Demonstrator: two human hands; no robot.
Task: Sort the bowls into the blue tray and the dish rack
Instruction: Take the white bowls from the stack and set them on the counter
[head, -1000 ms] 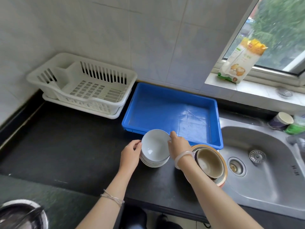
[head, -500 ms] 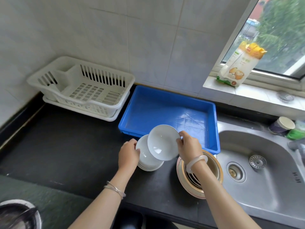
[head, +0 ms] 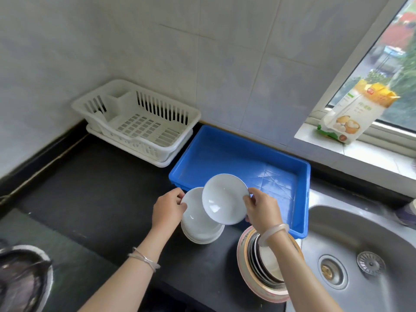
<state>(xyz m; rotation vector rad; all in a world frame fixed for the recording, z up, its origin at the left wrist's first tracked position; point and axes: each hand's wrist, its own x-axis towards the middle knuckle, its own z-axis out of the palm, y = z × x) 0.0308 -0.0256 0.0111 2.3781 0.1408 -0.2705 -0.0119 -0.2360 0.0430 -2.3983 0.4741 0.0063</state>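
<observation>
And the top white bowl is off! A second ago it sat nested on the white stack with both hands at its edge. Now it is up in the air, clear of the pile and tipped so its hollow faces us. It hangs over the near edge of the blue tray, touching neither the tray nor the stack. That is the first bowl of the sort on its way. By my read it is bound for the tray, which is right there and has nothing in it yet, and the dish rack further left is just as bare.

The right hand carries it alone, thumb on the rim's near face and fingers curled behind, pinching the right edge. The wrist is cocked up, and the forearm crosses over the mixed stack of darker and pink-rimmed bowls beside the sink. The left hand has stayed low, fingers curled round the left rim of the white stack to steady it on the black table.

The remaining white bowls have tilted a little toward the left hand but look well nested.
</observation>
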